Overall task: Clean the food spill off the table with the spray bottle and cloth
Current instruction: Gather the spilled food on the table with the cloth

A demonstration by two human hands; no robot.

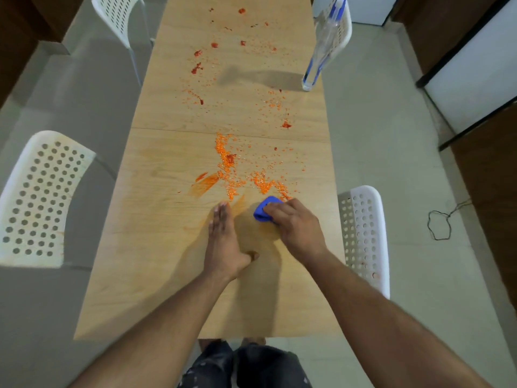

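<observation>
Orange crumbs and red sauce blots, the food spill (pixel 235 169), run down the middle of the long wooden table (pixel 156 275). My right hand (pixel 296 225) presses a bunched blue cloth (pixel 264 210) onto the tabletop at the near edge of the densest crumb patch. My left hand (pixel 223 245) stands on its edge on the table just left of the cloth, fingers straight and together, holding nothing. A clear spray bottle (pixel 321 49) with a blue head stands far off at the table's right edge.
White perforated chairs stand around the table: one at the near left (pixel 42 197), one at the near right (pixel 366 233), one at the far left (pixel 120 21) and one behind the bottle. A dark cord (pixel 442 222) lies on the floor at right.
</observation>
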